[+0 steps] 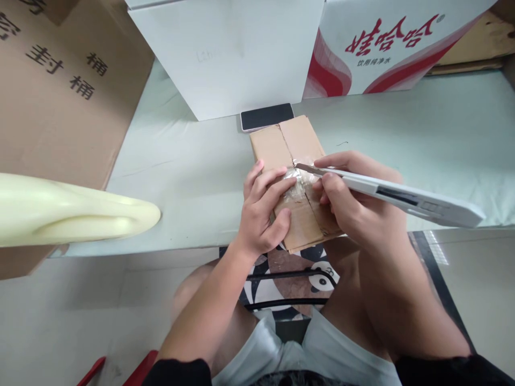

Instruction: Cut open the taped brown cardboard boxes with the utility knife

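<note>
A small cardboard box (301, 217) lies at the near edge of the covered table, with clear tape across the middle of its top seam. My left hand (265, 206) rests on it, fingers spread flat over the cardboard and the tape. In my right hand (358, 195) is a white utility knife (406, 195), held like a pen between thumb and fingers. Its extended blade (308, 169) meets the seam at the taped part, close to my left fingertips. The right hand's lower fingers are partly hidden behind the knife.
Behind the box lies a phone (267, 116). Farther back stand a white box (237, 53) and a white and red carton (374, 64). A big brown carton (60, 96) and a pale yellow smooth object (80, 212) occupy the left. The table cover (193, 177) is pale green.
</note>
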The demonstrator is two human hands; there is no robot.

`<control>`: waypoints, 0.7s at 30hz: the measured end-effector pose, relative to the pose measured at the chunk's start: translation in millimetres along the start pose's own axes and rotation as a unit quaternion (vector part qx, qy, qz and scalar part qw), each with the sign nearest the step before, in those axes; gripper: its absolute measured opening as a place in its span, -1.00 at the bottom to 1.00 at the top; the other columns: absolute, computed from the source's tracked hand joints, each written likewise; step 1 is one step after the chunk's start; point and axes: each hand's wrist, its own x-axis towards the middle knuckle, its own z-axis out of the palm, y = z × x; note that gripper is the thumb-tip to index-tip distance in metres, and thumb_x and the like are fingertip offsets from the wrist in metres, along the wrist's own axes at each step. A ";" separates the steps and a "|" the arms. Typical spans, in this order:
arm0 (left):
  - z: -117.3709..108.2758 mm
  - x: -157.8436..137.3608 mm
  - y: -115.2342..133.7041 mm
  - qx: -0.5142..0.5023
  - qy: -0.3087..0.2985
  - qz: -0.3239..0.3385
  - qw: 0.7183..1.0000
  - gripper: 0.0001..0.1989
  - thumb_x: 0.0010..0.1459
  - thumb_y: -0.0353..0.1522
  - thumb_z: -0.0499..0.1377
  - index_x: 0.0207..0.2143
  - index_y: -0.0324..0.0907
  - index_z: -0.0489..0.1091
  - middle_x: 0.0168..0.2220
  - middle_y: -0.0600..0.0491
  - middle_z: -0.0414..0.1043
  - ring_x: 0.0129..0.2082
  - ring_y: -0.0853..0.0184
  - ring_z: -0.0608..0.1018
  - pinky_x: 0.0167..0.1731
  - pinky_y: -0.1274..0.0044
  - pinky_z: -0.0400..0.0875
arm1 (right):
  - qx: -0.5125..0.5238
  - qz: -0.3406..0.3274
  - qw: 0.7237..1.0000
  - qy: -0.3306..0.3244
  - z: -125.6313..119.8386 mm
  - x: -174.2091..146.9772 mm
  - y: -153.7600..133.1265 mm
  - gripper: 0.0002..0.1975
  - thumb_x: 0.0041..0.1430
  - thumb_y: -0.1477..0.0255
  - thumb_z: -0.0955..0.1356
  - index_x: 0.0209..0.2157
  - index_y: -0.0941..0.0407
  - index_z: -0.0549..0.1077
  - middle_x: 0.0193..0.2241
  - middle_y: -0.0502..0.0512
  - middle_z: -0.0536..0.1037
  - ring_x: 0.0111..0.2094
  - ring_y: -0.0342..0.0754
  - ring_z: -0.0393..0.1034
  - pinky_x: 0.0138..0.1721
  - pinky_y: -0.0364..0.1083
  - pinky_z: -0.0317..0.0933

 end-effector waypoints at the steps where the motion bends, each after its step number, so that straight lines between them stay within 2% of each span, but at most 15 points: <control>1: 0.7 0.1 0.0 -0.005 0.006 0.001 1.000 -0.57 0.44 -0.16 -0.03 0.19 -0.07 0.41 0.21 -0.09 0.47 0.32 0.06 0.42 0.49 0.05 0.03 | -0.005 -0.003 1.000 -0.001 0.0 0.2 -0.6 -0.85 0.32 0.35 0.34 -0.22 0.04 0.57 -0.46 0.02 0.61 -0.44 -0.07 0.51 -0.39 -0.08 0.37; 12: 2.0 -1.2 0.2 0.012 0.007 -0.003 1.000 -0.55 0.45 -0.13 -0.06 0.16 -0.11 0.43 0.20 -0.11 0.47 0.38 0.05 0.36 0.48 0.07 0.10 | -0.070 -0.028 0.997 -0.015 1.2 4.4 -1.3 -0.83 0.25 0.40 0.35 -0.23 0.06 0.62 -0.47 0.01 0.64 -0.49 -0.10 0.50 -0.35 -0.07 0.39; 21: 3.2 -1.1 -2.9 0.005 0.009 0.005 1.000 -0.56 0.44 -0.14 -0.05 0.19 -0.09 0.42 0.19 -0.09 0.48 0.30 0.06 0.45 0.48 0.05 0.06 | -0.058 -0.026 0.998 -0.015 -1.5 4.1 -4.4 -0.83 0.16 0.44 0.33 -0.30 0.08 0.59 -0.56 -0.04 0.57 -0.57 -0.15 0.41 -0.43 -0.11 0.32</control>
